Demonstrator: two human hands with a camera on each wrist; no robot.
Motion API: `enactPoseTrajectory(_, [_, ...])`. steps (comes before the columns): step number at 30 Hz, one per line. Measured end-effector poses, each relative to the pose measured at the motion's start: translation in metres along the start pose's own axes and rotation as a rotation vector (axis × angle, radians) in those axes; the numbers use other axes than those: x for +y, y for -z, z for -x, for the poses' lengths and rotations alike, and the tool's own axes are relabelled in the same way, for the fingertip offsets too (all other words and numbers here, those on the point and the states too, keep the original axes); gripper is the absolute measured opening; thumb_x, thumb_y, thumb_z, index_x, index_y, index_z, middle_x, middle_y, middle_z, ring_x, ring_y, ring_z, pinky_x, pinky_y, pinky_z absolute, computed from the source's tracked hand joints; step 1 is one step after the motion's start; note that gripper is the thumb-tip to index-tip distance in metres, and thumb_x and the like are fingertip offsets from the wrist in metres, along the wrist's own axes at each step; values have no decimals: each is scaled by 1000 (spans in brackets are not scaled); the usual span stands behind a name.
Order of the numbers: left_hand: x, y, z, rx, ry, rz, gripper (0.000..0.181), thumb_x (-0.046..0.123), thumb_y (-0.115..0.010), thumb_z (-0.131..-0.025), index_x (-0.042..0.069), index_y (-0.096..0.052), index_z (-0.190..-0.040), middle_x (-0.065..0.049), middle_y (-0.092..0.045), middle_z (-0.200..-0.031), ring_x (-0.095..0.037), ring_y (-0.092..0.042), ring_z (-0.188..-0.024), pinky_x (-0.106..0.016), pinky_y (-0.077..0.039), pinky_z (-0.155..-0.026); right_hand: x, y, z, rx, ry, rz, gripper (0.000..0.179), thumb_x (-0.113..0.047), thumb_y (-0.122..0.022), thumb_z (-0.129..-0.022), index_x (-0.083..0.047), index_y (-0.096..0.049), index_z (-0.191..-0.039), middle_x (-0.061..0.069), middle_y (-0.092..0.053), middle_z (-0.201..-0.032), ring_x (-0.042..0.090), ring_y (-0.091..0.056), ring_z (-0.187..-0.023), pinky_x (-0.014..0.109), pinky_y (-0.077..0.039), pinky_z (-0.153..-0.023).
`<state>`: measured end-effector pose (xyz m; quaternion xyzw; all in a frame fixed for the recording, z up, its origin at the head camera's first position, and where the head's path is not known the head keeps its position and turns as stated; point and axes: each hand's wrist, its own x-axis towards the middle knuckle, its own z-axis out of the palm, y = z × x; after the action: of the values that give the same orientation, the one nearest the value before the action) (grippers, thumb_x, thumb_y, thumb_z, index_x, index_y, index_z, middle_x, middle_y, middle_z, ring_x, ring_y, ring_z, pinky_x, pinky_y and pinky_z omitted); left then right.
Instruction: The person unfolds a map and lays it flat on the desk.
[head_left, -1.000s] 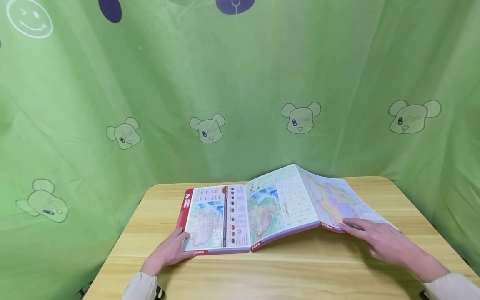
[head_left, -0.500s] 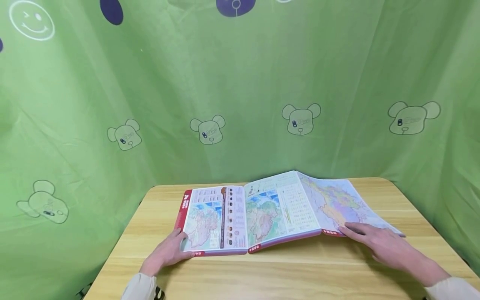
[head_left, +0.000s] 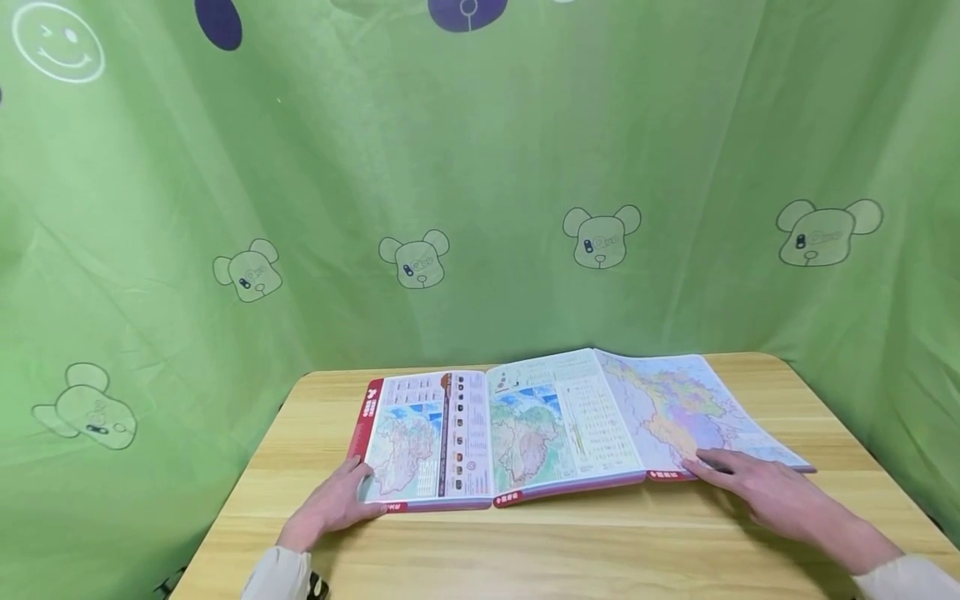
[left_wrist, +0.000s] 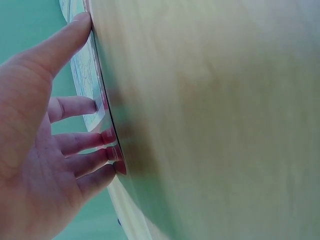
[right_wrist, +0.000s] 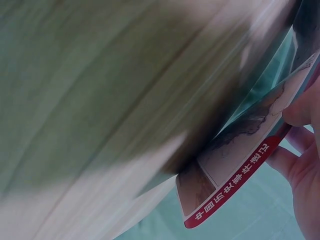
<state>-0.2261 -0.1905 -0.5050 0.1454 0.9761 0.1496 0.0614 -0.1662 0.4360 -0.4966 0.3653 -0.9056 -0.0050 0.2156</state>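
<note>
A fold-out map booklet (head_left: 525, 442) lies spread in three panels across the table. Its left panel (head_left: 408, 442) is flat, while the middle panel slopes up to a fold that it shares with the right panel (head_left: 678, 404). My left hand (head_left: 330, 502) rests at the left panel's near corner, thumb along the front edge and fairly straight fingers touching the red side margin. My right hand (head_left: 772, 492) pinches the right panel at its front edge. In the right wrist view that panel's printed underside (right_wrist: 245, 130), with a red strip, is lifted off the table.
The wooden table (head_left: 525, 554) extends in front of the booklet and to both sides. Directly behind it hangs a green curtain (head_left: 510, 167) printed with bear heads, which also closes in the left and right sides.
The raised fold between the middle and right panels has sunk, and both panels lie flatter. My right hand has moved slightly down and toward me with the edge; the left hand stays nearly still.
</note>
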Motion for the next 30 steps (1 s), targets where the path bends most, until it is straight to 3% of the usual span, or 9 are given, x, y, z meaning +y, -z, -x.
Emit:
enactPoseTrajectory(7, [-2,-2,0,-4,6,8,71,51,-76,-72,2,-56,-120,-22,-49,-131,-37,-47,-121,-50,-40,-100,0,-4,0,0,16,4,69,3,-50,-65,-18,-59,-129,10,-62,-116,30,-61,-99,44,-55,-70])
enactPoseTrajectory(11, [-3,-4,-1,-6,12,16,71,51,-76,-72,2,-57,-121,-25,-43,-137,-40,-41,-126,-50,-38,-102,-1,-7,1,16,27,8,50,-7,-30,-88,-16,-63,-124,11,-63,-113,30,-62,-96,44,-55,-68])
enactPoseTrajectory(12, [-3,-4,-1,-4,12,17,71,51,-76,-72,2,-57,-121,-25,-44,-137,-40,-41,-126,-50,-38,-102,-1,-7,1,13,29,8,51,-7,-28,-89,-15,-63,-124,11,-64,-113,31,-62,-96,44,-55,-68])
enactPoseTrajectory(15, [-3,-4,-2,-6,22,22,72,51,-75,-73,2,-56,-122,-24,-43,-138,-39,-40,-127,-50,-37,-103,0,-8,1,-6,25,9,47,-4,-39,-86,-17,-64,-124,11,-64,-112,31,-62,-96,45,-55,-69])
enactPoseTrajectory(18, [-2,-3,-2,-9,33,32,72,51,-76,-73,3,-56,-122,-25,-39,-141,-40,-37,-129,-51,-35,-104,1,-7,1,-30,19,-1,59,1,-52,-70,-18,-63,-125,12,-63,-114,33,-61,-98,47,-55,-71])
enactPoseTrajectory(21, [-2,-1,-2,-12,47,38,72,51,-76,-73,3,-56,-123,-26,-36,-144,-41,-35,-131,-52,-34,-105,2,-10,2,-36,10,-11,40,-6,-47,-89,-18,-64,-124,11,-63,-114,34,-61,-99,47,-54,-72])
enactPoseTrajectory(23, [-2,0,-3,-12,51,38,72,51,-76,-73,3,-56,-123,-25,-36,-144,-41,-35,-131,-52,-34,-105,4,-12,2,-49,-2,-14,33,-14,-47,-96,-18,-64,-124,11,-63,-114,34,-61,-99,48,-54,-73])
enactPoseTrajectory(26, [-2,-1,-3,-17,50,34,73,51,-76,-72,3,-56,-124,-26,-35,-144,-41,-35,-131,-52,-34,-105,5,-15,3,-72,-18,-19,34,-12,-60,-89,-18,-65,-122,11,-63,-114,34,-61,-99,49,-54,-74])
enactPoseTrajectory(30, [-2,-2,-3,-14,36,21,73,51,-76,-72,3,-56,-123,-25,-41,-139,-40,-39,-128,-51,-36,-103,6,-17,3,-87,-27,-23,43,-6,-66,-79,-18,-66,-121,11,-64,-113,35,-61,-99,51,-53,-75])
